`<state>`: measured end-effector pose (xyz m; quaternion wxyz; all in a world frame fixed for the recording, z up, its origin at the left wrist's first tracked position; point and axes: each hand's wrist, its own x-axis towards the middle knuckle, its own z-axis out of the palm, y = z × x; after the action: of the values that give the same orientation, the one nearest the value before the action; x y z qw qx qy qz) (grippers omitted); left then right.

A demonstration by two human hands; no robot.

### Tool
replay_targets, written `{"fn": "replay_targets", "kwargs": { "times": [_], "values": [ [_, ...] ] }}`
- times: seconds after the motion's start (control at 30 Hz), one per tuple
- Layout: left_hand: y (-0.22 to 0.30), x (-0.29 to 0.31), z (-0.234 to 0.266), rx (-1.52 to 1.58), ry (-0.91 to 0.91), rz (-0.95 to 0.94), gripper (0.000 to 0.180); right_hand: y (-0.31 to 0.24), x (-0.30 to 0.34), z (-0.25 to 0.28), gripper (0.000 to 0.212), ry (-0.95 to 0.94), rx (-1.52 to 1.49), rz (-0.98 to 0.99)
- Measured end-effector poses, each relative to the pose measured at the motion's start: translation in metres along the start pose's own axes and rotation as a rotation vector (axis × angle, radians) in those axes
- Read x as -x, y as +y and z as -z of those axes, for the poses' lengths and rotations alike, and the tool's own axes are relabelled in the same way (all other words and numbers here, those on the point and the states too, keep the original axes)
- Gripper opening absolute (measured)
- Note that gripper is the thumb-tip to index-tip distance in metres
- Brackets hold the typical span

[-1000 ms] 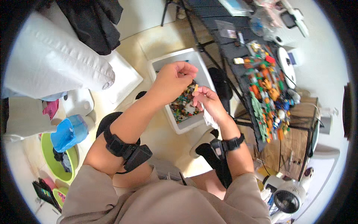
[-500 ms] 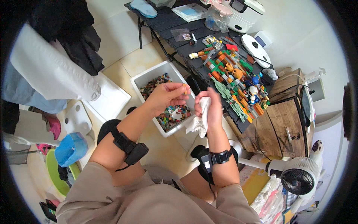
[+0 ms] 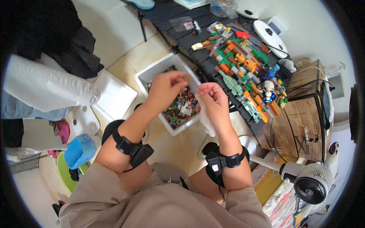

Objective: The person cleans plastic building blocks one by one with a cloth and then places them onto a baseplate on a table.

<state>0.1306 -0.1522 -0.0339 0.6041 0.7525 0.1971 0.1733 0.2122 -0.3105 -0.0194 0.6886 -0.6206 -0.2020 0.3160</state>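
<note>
Over the white bin (image 3: 170,131) of loose toy bricks (image 3: 182,108), my left hand (image 3: 165,89) is closed, with a small orange toy brick (image 3: 187,78) at its fingertips. To its right, my right hand (image 3: 215,102) is closed on a crumpled white tissue (image 3: 205,117), which hangs down below the thumb. The right fingers are curled with their tips toward the left hand. A small gap separates the two hands. Both hide part of the bin's contents.
Sorted bricks and small figures (image 3: 247,76) cover the right part of the black table (image 3: 167,19). A wooden cabinet (image 3: 292,121) and a white fan (image 3: 311,184) stand at the right. At the left are a white lid (image 3: 116,93) and a blue container (image 3: 80,150).
My right hand has turned, and the tissue hangs lower beneath its thumb. My left hand has tilted over the bin, still with the orange brick. The whole view has shifted slightly.
</note>
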Motion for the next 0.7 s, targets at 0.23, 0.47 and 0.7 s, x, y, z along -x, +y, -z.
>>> {"fn": "replay_targets", "kwargs": {
  "times": [0.23, 0.47, 0.7],
  "values": [
    [-0.014, -0.021, 0.050, -0.363, 0.053, 0.025, 0.024, 0.035, -0.011, 0.005, 0.011, 0.050, 0.282, -0.104],
    [-0.017, -0.037, 0.093, -0.422, 0.263, 0.041, 0.028, 0.133, -0.038, -0.008, 0.022, 0.061, 0.282, -0.393],
    [-0.025, -0.032, 0.133, -0.099, 0.279, 0.126, 0.023, 0.277, -0.146, -0.055, 0.027, -0.338, 1.139, -0.121]
  ]
}}
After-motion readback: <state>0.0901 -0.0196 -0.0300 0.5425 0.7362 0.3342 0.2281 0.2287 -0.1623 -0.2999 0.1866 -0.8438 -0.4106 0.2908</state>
